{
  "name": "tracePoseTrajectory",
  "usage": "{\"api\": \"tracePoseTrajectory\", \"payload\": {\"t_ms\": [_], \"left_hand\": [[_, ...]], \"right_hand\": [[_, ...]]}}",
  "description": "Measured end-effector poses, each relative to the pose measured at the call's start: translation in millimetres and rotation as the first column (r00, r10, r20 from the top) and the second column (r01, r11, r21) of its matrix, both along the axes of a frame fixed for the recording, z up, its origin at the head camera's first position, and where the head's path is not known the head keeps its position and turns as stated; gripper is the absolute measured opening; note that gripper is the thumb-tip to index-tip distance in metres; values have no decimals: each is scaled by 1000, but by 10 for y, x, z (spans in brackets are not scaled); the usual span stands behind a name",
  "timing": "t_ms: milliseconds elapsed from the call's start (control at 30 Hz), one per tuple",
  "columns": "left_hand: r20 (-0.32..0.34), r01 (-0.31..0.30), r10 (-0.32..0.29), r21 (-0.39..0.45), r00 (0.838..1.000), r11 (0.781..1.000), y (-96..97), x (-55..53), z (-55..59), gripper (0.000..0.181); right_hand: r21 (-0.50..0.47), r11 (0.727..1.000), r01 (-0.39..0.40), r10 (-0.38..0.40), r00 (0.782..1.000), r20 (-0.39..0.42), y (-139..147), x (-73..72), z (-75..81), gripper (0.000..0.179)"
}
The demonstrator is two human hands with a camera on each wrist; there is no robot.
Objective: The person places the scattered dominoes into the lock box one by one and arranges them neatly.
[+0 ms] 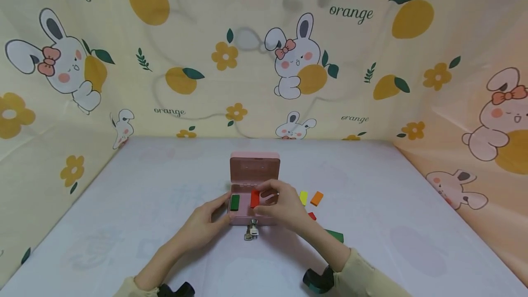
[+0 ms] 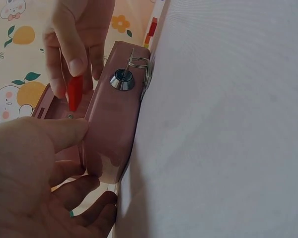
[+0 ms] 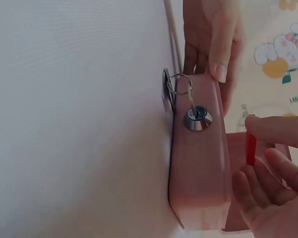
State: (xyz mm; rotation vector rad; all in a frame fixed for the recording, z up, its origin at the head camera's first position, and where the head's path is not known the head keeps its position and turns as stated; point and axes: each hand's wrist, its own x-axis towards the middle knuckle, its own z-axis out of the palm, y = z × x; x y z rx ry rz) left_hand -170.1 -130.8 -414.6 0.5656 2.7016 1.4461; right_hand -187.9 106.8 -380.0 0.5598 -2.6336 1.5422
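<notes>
A small pink metal box (image 1: 241, 220) stands on the table with its lid (image 1: 255, 170) raised at the back. My left hand (image 1: 203, 220) grips the box's left side, thumb at the front rim and fingers along the wall, as the left wrist view shows. Between thumb and fingers my right hand (image 1: 285, 204) pinches a red block (image 1: 255, 199), held upright over the box's inside. A dark green block (image 1: 234, 202) lies in the left part of the box. Keys (image 1: 250, 232) hang from the front lock (image 3: 198, 118), one key inserted.
Right of the box, loose blocks lie on the white tabletop (image 1: 392, 223): yellow (image 1: 303, 197), orange (image 1: 316, 198), red (image 1: 312, 216) and green (image 1: 335, 235). The right forearm partly covers the last two. A patterned cloth (image 1: 255, 58) rises behind the table and along both sides.
</notes>
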Motion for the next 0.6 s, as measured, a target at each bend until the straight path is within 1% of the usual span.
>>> {"api": "tracePoseTrajectory", "payload": {"t_ms": [133,200,333,467,600], "left_hand": [[5,1,-1,-2,1000,1000,-7,-1,-4,62],[8,1,-1,0,1000,1000,-10,2,-5,62],[25,-6,6,4,1000,1000,-5,6,-7,62],[26,-4,4,8,1000,1000,1,2,-9,62],[23,-6,6,5,1000,1000,2,-2,-12,63]], "right_hand": [[12,999,-46,46,999,25,-49,-38,-31,37],[14,998,-55,54,998,46,-81,-54,-48,36],[25,998,-54,51,994,97,-141,-88,-79,33],[2,999,-39,38,986,163,-187,-144,-71,33],[-17,999,-33,35,982,185,-228,-212,-79,35]]}}
